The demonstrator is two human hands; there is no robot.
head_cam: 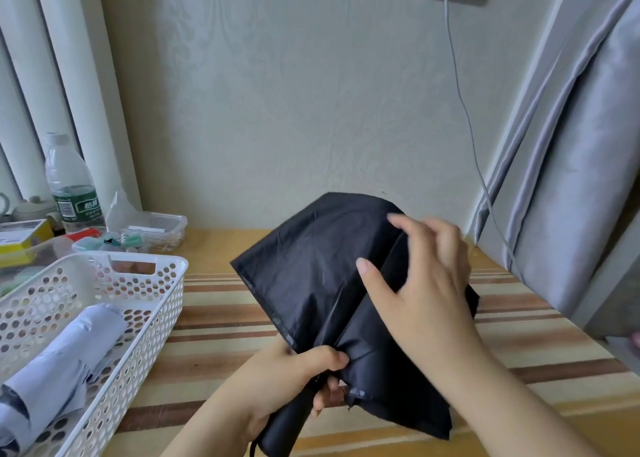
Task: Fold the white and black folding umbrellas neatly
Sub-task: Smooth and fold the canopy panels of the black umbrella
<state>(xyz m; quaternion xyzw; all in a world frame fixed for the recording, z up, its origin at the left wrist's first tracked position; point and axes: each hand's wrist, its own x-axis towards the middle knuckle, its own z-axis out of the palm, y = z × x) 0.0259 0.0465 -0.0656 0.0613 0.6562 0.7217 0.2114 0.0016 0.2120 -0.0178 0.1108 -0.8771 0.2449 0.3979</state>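
The black folding umbrella (322,269) is held above the striped table, its canopy loose and spread in flaps. My left hand (298,377) grips it low down, fingers curled round the gathered cloth and the black handle. My right hand (422,283) lies on the canopy higher up, fingers spread and bent over a fold of cloth; whether it pinches the cloth I cannot tell. The white folding umbrella (59,370) lies rolled up in the white perforated basket (152,321) at the left.
A striped cloth covers the table (221,321). At the back left stand a water bottle (71,186), a clear plastic box (156,228) and small clutter. A grey cable (460,110) hangs down the wall. Grey fabric (571,179) rises on the right.
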